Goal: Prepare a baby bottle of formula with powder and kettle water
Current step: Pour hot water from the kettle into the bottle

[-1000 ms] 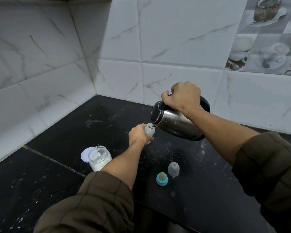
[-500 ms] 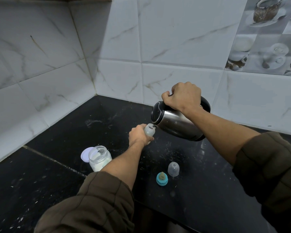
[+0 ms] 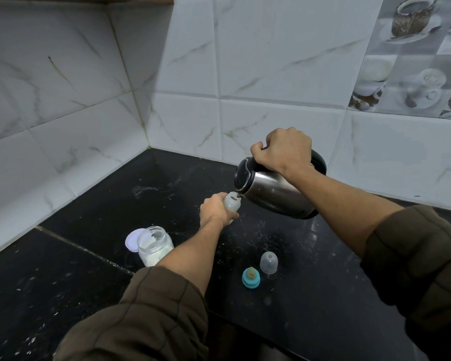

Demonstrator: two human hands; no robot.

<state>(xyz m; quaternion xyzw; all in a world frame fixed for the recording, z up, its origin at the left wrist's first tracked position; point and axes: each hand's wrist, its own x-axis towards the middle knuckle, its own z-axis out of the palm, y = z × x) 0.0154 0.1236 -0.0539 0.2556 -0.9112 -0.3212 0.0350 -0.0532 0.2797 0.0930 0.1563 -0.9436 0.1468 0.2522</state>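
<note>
The single wide-angle camera rides on my head, looking forward and steeply down along both forearms at the black speckled stone tabletop (image 3: 71,290) and into the corner of the white marble-veined tile walls (image 3: 271,61). My olive-brown sleeves (image 3: 141,316) loom nearest, at the bottom edge. Farther off, mid-frame, my left fingers (image 3: 231,217) grip the small clear plastic bottle (image 3: 232,203) and my right fingers (image 3: 284,138) the steel kettle with a black lid (image 3: 274,194).
</note>
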